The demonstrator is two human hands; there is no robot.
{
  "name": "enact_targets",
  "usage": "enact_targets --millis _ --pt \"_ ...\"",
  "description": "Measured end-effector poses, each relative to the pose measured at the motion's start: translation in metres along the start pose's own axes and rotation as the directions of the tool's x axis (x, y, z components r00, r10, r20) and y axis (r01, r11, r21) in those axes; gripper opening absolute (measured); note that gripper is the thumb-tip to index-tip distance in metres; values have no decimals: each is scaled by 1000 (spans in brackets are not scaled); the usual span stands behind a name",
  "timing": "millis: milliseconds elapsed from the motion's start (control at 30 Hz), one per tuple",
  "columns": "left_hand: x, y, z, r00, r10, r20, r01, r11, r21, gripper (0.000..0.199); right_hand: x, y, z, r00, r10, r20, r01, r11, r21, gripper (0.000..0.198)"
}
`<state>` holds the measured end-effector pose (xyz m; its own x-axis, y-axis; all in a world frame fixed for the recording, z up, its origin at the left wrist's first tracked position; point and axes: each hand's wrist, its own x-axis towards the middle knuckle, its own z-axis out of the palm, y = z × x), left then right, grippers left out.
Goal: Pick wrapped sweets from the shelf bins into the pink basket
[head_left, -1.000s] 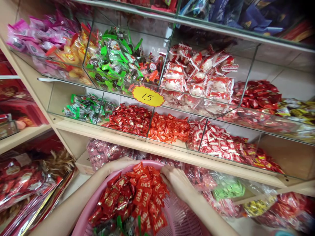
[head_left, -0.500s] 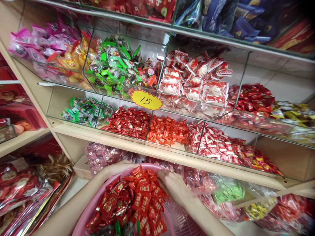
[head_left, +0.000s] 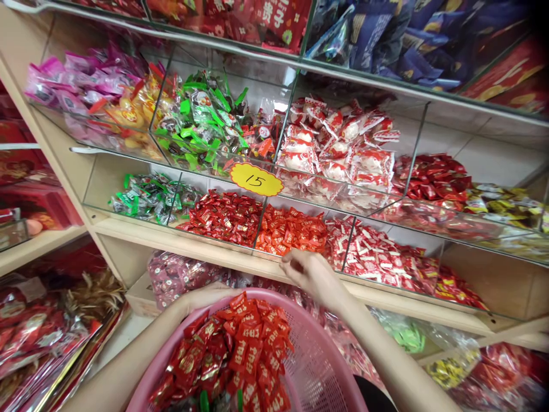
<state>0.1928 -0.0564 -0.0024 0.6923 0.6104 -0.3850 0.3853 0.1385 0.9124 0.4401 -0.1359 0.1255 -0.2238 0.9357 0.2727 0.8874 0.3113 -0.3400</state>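
Note:
A pink plastic basket (head_left: 326, 355) holds red wrapped candies (head_left: 253, 343), darker red ones and a few green-tipped ones. At its far left rim, my left hand (head_left: 210, 294) grips the edge, with the fingertips partly out of sight. My right hand (head_left: 309, 273) hovers above the far side of the basket, in front of the lower shelf edge. Its fingers are loosely bent and apart, and I see nothing in them. Just behind it lie bright red wrapped candies (head_left: 291, 229) in a glass-fronted compartment.
Darker red candies (head_left: 227, 217) and red-and-white candies (head_left: 381, 254) fill the neighbouring compartments. A yellow price tag (head_left: 256, 178) marked 15 hangs above. The wooden shelf edge (head_left: 214, 252) and glass dividers stand between bins. Bagged sweets (head_left: 180, 277) lie underneath.
My right hand has left the candies at the basket's right side and risen towards the lower shelf. My left hand stays on the basket rim. The view has shifted slightly.

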Motion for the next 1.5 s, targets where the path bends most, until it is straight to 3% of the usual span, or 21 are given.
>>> enact_targets --millis 100,300,500,767,967,1133,1300,1500 --pt "-1 2 1 1000 -7 0 7 999 -35 56 37 14 -2 996 81 -21 -81 997 -2 15" --pt "-3 2 1 1000 -3 -3 3 998 -56 54 87 33 19 940 276 202 -262 961 -93 19" --pt "-2 0 1 1000 21 2 -21 1000 -24 54 96 24 28 893 348 287 -312 936 -165 24" --pt "-1 0 0 999 25 -27 -25 1000 -1 56 93 28 27 912 318 259 -301 948 -104 11" --pt "-2 1 1 1000 -2 -4 2 1000 -29 57 71 25 0 976 179 125 -197 968 155 11" --pt "-1 2 0 1000 4 16 -4 1000 5 55 22 -1 -23 996 69 -52 -38 887 459 20" --pt "3 -1 0 1000 -17 21 18 998 -52 54 -29 -13 -3 997 19 76 -59 816 575 16" --pt "3 3 0 998 -56 23 57 998 -7 51 -54 5 39 946 59 318 -235 802 549 16"
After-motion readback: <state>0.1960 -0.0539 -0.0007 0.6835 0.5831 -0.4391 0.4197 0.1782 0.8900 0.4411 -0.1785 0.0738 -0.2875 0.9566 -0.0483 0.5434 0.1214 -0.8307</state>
